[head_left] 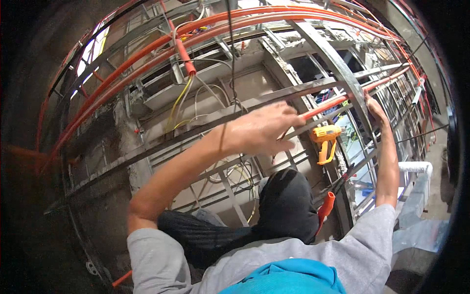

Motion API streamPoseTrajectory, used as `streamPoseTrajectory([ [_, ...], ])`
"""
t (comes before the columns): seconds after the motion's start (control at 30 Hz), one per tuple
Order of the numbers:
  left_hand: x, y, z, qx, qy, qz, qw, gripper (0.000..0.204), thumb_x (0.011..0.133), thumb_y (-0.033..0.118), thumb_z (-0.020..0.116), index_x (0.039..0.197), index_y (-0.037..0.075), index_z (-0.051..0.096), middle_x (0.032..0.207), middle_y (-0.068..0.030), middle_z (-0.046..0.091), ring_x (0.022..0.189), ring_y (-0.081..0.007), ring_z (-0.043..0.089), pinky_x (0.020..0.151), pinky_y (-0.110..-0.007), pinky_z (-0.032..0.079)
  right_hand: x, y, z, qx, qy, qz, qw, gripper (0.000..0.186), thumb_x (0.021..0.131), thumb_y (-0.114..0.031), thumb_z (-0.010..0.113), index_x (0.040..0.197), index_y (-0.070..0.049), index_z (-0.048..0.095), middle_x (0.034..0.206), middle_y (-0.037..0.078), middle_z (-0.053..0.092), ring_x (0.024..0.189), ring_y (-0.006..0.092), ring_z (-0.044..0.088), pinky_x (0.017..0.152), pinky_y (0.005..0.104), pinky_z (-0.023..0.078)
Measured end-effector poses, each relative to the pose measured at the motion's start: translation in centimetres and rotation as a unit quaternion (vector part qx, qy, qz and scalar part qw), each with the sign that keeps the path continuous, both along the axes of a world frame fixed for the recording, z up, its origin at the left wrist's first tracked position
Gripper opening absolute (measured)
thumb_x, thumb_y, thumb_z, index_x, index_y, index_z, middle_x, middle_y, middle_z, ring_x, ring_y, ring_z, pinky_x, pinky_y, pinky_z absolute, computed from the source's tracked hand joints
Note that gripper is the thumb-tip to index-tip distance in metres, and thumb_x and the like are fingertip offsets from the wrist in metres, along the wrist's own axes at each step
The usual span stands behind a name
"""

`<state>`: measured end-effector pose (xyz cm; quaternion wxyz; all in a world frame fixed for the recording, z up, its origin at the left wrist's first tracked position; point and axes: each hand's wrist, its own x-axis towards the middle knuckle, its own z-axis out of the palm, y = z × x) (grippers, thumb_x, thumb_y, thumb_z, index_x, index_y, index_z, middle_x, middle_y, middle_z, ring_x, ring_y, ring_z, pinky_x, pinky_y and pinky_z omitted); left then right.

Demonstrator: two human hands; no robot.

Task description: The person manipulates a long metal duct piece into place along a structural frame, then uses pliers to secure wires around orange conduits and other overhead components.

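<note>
An orange conduit pipe [327, 106] runs up to the right between my hands, over the metal framing. My left hand [267, 128] is curled over its near end, with the thumb hanging lower, apart from the fingers. Farther right, my right hand [376, 109] reaches up and closes on the same pipe; a metal channel [355, 88] partly hides those fingers. Below the pipe, between the hands, a yellow heat gun [325, 139] hangs with its handle down.
Long orange conduits [235, 25] arch across the top. An orange sleeve [185, 56] hangs with yellow and white wires coming out. Metal rails [161, 139] cross the frame around my dark-trousered knee [288, 203]. Near it are pliers [340, 183] and an orange tube [326, 208]. A white corrugated hose [416, 167] is at right.
</note>
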<state>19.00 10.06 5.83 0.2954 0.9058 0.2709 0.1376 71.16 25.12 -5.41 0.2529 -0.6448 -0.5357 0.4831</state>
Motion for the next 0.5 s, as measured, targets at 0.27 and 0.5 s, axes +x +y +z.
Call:
streamPoseTrajectory([
  [0.27,-14.8,-6.4,4.9,-0.283,-0.105,0.047,0.952,0.036,0.094,0.024,0.068,0.121,0.001,0.064,0.108,-0.014,0.069,0.104,-0.0242,0.066,0.094,-0.036,0.052,1.4,-0.7,2.5,0.035,-0.074,-0.017,0.996,0.068,0.104,-0.059,0.032,0.126,-0.002,0.061,0.105,0.008,0.067,0.094,0.0178,0.061,0.084,0.0325,0.049],
  [0.5,-28.1,4.0,-0.5,-0.267,-0.285,0.488,0.781,0.038,0.096,0.03,0.064,0.119,0.0,0.057,0.102,-0.0102,0.067,0.095,-0.0215,0.067,0.085,-0.035,0.054,-6.9,-3.6,6.9,0.343,-0.2,-0.081,0.914,0.045,0.101,-0.032,0.06,0.13,0.002,0.056,0.12,0.015,0.065,0.113,0.021,0.06,0.1,0.0326,0.045],
])
